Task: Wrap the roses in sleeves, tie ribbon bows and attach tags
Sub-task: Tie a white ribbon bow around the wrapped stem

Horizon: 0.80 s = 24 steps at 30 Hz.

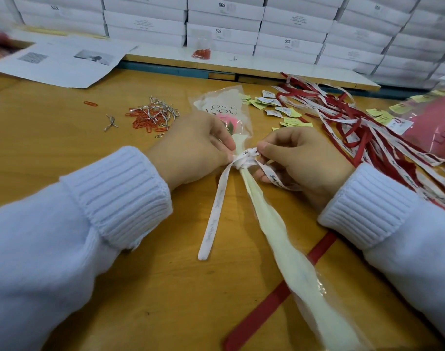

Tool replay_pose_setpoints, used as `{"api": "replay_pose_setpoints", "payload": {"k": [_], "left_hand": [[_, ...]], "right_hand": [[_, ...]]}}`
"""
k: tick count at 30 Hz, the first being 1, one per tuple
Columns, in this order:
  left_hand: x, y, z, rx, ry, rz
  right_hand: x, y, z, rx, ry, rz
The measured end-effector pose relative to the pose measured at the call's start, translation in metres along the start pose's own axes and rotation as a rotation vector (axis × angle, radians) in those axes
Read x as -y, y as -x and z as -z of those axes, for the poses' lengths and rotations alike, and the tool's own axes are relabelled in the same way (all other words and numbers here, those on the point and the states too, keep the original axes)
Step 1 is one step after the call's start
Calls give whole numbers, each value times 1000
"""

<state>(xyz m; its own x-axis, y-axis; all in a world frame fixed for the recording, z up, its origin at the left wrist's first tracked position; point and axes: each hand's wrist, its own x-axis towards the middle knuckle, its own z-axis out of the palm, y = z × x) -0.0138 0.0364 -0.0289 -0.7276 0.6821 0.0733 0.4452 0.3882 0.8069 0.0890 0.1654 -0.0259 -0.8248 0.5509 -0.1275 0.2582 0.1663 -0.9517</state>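
Note:
A pink rose (230, 122) lies in a clear and cream sleeve (274, 229) printed "LOVE YOU", stem end toward me. A white printed ribbon (216, 206) is knotted around the sleeve's neck, one tail trailing down to the left. My left hand (191, 148) pinches the ribbon at the knot's left side. My right hand (300, 158) pinches a ribbon loop at the knot's right, with the other tail running across its fingers.
Red and white ribbons (363, 122) and yellow and white tags (279, 107) lie at the right. One red ribbon (274, 295) runs under the sleeve. Paper clips and silver twist ties (153, 116) lie at the left. Printed sheets (64, 62) and stacked white boxes (221, 24) sit behind.

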Motion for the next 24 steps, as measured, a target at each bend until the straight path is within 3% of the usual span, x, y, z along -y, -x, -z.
{"api": "replay_pose_setpoints", "payload": {"k": [12,24], "left_hand": [[-1,-3,13,-16,-243,57],[9,-10,18,-101,-493,-19]], "right_hand": [[-3,-8,4,-43,352,-76],[-4,-13,7,-57,636,17]]}}
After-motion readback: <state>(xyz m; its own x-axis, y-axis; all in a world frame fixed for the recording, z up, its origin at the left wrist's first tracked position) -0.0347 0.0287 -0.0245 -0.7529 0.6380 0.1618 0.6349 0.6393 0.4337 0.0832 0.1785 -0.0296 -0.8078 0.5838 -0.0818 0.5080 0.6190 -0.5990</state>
